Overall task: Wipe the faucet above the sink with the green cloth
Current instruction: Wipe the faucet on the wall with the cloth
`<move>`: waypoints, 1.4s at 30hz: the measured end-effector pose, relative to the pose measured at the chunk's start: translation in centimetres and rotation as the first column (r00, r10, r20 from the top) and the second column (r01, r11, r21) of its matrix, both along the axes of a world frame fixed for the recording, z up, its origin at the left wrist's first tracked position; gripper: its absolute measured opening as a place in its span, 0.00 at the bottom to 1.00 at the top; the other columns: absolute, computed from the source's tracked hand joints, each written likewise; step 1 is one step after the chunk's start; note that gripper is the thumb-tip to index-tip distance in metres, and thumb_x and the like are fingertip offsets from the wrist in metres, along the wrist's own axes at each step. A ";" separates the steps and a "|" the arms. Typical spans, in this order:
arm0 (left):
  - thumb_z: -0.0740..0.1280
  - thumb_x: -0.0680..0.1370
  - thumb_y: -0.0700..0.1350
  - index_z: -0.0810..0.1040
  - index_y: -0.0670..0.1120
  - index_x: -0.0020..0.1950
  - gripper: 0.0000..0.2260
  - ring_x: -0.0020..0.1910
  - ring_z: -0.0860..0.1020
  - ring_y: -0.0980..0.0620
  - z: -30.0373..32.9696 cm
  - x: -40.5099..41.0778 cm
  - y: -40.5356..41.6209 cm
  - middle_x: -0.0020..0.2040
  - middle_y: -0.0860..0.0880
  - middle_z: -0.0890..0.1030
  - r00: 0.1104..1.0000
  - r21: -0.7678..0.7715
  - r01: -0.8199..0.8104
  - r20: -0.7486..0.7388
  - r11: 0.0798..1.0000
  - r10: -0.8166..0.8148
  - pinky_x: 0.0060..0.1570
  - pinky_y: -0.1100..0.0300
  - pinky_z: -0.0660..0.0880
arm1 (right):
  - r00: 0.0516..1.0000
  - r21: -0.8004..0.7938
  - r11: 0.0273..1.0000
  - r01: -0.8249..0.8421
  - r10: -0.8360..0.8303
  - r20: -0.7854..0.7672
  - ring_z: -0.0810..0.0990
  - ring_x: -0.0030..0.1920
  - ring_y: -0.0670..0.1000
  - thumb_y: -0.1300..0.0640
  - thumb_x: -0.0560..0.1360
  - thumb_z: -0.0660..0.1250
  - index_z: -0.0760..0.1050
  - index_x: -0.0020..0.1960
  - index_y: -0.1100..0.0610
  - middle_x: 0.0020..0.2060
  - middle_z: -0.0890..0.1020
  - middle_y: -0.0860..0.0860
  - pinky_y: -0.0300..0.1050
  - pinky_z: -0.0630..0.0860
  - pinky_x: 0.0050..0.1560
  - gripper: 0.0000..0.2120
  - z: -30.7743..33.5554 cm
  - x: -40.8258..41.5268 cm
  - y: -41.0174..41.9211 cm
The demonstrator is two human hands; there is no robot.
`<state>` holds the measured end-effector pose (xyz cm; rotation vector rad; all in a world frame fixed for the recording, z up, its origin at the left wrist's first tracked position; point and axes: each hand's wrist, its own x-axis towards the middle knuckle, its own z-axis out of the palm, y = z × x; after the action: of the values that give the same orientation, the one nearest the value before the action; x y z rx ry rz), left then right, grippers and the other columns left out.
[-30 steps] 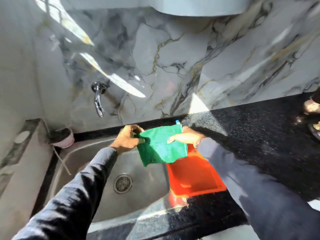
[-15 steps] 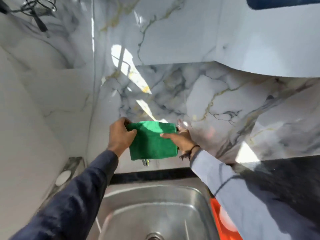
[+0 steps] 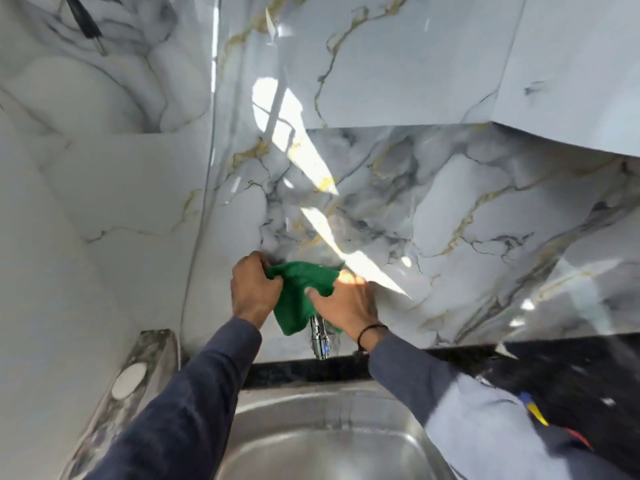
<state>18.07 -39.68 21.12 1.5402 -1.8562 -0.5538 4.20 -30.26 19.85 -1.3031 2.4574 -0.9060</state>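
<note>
The green cloth (image 3: 300,296) is bunched over the top of the chrome faucet (image 3: 320,339) on the marble wall (image 3: 450,216). The left hand (image 3: 254,289) pinches its left edge; the right hand (image 3: 346,304) clasps its right side. Only the spout shows below, above the steel sink (image 3: 325,441).

Both hands held the green cloth (image 3: 299,294) bunched over the top of the chrome faucet (image 3: 320,339) on the marble wall (image 3: 450,209). Left hand (image 3: 254,287) gripped the cloth's left edge, right hand (image 3: 346,304) pressed its right side. Only the faucet's spout end showed below the cloth, above the steel sink (image 3: 322,441). Black countertop (image 3: 571,372) lay to the right.
</note>
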 end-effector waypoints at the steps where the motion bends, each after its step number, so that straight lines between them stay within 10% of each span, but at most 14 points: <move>1: 0.72 0.73 0.37 0.78 0.43 0.47 0.06 0.48 0.82 0.37 0.0 0.1 -0.1 0.50 0.40 0.84 1.000 0.005 0.011 0.013 1.000 -0.011 0.48 0.48 0.81 | 0.998 0.085 0.996 -0.014 0.008 0.068 0.83 0.59 0.59 0.34 0.71 0.70 0.80 0.60 0.58 0.56 0.85 0.56 0.51 0.83 0.59 0.31 0.1 0.5 -0.6; 10: 0.70 0.77 0.51 0.78 0.46 0.53 0.10 0.46 0.81 0.43 0.9 2.8 -0.7 0.53 0.48 0.81 0.886 -0.216 0.270 0.436 0.938 -0.155 0.39 0.53 0.74 | 0.910 0.163 0.943 0.291 -0.325 0.258 0.75 0.70 0.63 0.50 0.69 0.78 0.62 0.74 0.68 0.69 0.74 0.62 0.56 0.78 0.67 0.43 -0.4 3.8 -5.7; 16: 0.64 0.76 0.43 0.82 0.37 0.57 0.15 0.52 0.84 0.34 5.7 4.6 -3.0 0.58 0.35 0.84 0.704 -0.622 0.638 0.710 0.453 -0.016 0.49 0.42 0.81 | 0.886 0.130 0.901 0.413 -0.431 0.169 0.69 0.71 0.65 0.50 0.67 0.81 0.56 0.78 0.68 0.75 0.65 0.65 0.58 0.75 0.69 0.52 -0.5 5.4 -7.8; 20: 0.60 0.78 0.45 0.79 0.43 0.75 0.25 0.77 0.76 0.35 7.5 2.5 -5.3 0.79 0.37 0.76 0.431 -0.443 0.880 0.897 0.171 0.102 0.75 0.34 0.72 | 0.793 0.169 0.865 0.473 -0.502 0.345 0.76 0.67 0.61 0.48 0.69 0.81 0.61 0.75 0.68 0.70 0.71 0.63 0.51 0.78 0.63 0.46 0.7 5.0 -8.4; 25: 0.55 0.87 0.47 0.53 0.50 0.90 0.30 0.89 0.53 0.41 7.9 -0.9 -8.0 0.90 0.45 0.50 0.256 -0.268 0.961 0.953 0.061 0.161 0.86 0.36 0.54 | 0.744 0.200 0.897 0.395 -0.440 0.503 0.82 0.66 0.60 0.51 0.73 0.75 0.75 0.68 0.61 0.66 0.82 0.59 0.49 0.80 0.63 0.27 -0.3 2.1 -7.2; 30: 0.54 0.89 0.54 0.48 0.50 0.90 0.31 0.89 0.49 0.43 7.5 -1.8 -10.6 0.91 0.47 0.47 0.292 -0.290 0.956 0.932 -0.042 0.215 0.87 0.38 0.45 | 0.540 0.168 0.948 0.270 -0.293 0.789 0.86 0.59 0.59 0.56 0.66 0.82 0.77 0.68 0.64 0.60 0.86 0.59 0.55 0.84 0.62 0.33 -1.6 -0.1 -7.3; 33: 0.54 0.88 0.53 0.51 0.49 0.90 0.30 0.89 0.52 0.42 6.7 -2.2 -11.3 0.90 0.45 0.51 0.350 -0.339 0.937 0.909 -0.087 0.226 0.86 0.38 0.47 | 0.202 0.064 0.990 0.123 -0.088 0.975 0.90 0.48 0.60 0.60 0.73 0.79 0.83 0.60 0.65 0.52 0.89 0.61 0.56 0.87 0.50 0.18 -2.7 -1.1 -6.4; 36: 0.52 0.88 0.54 0.51 0.49 0.90 0.30 0.89 0.53 0.42 6.2 -2.4 -12.0 0.90 0.45 0.51 0.386 -0.368 0.922 0.899 -0.117 0.208 0.86 0.39 0.48 | -0.106 -0.023 0.987 0.162 0.041 0.994 0.88 0.55 0.64 0.60 0.73 0.79 0.80 0.67 0.65 0.60 0.86 0.64 0.63 0.86 0.50 0.24 -4.8 -2.1 -5.6; 42: 0.50 0.89 0.54 0.50 0.49 0.90 0.29 0.89 0.53 0.42 5.8 -2.4 -12.3 0.90 0.45 0.50 0.402 -0.380 0.914 0.892 -0.140 0.206 0.85 0.39 0.51 | -0.068 -0.018 0.996 0.084 0.024 0.997 0.90 0.47 0.63 0.60 0.78 0.73 0.82 0.61 0.64 0.53 0.89 0.63 0.61 0.87 0.44 0.13 -3.7 -2.1 -6.1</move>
<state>15.64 -51.98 26.88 -0.2319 -2.3718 1.4034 2.09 -36.32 16.14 -0.1411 1.1057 -1.2819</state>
